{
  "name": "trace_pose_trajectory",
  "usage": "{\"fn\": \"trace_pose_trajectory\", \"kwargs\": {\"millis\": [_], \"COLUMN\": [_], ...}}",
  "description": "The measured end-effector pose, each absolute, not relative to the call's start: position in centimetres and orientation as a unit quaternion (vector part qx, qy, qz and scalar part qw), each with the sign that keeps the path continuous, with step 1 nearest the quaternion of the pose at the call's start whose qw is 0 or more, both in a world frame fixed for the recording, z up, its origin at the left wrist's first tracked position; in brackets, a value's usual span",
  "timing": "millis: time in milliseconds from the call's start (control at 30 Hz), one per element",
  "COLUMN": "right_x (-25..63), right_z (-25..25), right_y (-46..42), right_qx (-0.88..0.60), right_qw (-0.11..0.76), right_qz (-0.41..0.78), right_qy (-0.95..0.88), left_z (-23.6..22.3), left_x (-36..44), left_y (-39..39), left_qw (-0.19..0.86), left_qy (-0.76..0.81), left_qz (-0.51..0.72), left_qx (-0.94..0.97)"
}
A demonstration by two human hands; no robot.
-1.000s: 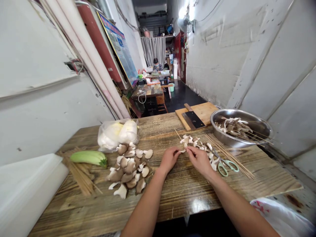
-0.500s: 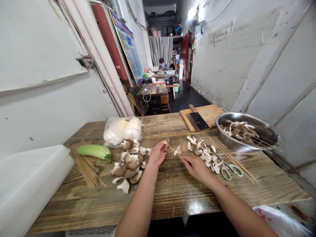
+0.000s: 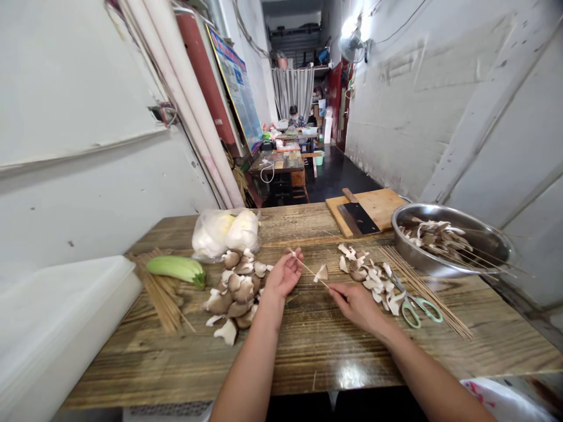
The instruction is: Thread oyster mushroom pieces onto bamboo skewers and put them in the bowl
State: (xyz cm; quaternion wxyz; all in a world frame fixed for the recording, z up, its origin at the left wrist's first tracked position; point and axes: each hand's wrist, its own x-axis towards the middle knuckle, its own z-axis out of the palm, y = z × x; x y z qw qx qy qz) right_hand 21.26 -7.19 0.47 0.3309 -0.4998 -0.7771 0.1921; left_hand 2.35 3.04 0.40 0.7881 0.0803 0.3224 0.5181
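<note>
My right hand (image 3: 358, 305) pinches the lower end of a thin wooden skewer (image 3: 309, 271), which slants up to the left. One torn oyster mushroom piece (image 3: 322, 273) is threaded on it, just ahead of my right fingers. At the skewer's far tip my left hand (image 3: 285, 274), palm turned up and fingers curled, holds another mushroom piece (image 3: 290, 252), partly hidden by the fingers. Whole oyster mushrooms (image 3: 237, 293) are heaped left of my left hand. Smaller torn pieces (image 3: 373, 278) lie beyond and right of my right hand.
Green-handled scissors (image 3: 416, 308) and loose skewers (image 3: 433, 299) lie at right. Behind are a steel bowl (image 3: 407, 249) of skewered mushrooms and a cleaver (image 3: 360, 219) on a cutting board (image 3: 385, 202). A green gourd (image 3: 173, 268), more skewers (image 3: 160, 302) and a plastic bag (image 3: 211, 234) lie left.
My left hand has moved from low beside the skewer up to its tip with a mushroom piece. My right hand has shifted from the torn pieces to the skewer's lower end. The view turned slightly left.
</note>
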Motion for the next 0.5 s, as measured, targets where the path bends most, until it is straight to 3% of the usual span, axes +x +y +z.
{"fn": "trace_pose_trajectory", "kwargs": {"millis": [233,500], "right_x": [21.01,21.03], "right_z": [-0.01,0.07], "right_y": [-7.16,-7.16], "right_qx": [-0.515,-0.513], "right_qw": [0.316,0.323], "right_qz": [0.181,0.177], "right_qy": [-0.776,-0.775], "left_z": [-0.50,-0.43], "left_x": [3.05,2.85], "left_y": [3.39,3.11], "left_qw": [0.784,0.783], "left_qy": [0.327,0.344], "left_qz": [0.528,0.516], "left_qx": [0.006,0.050]}}
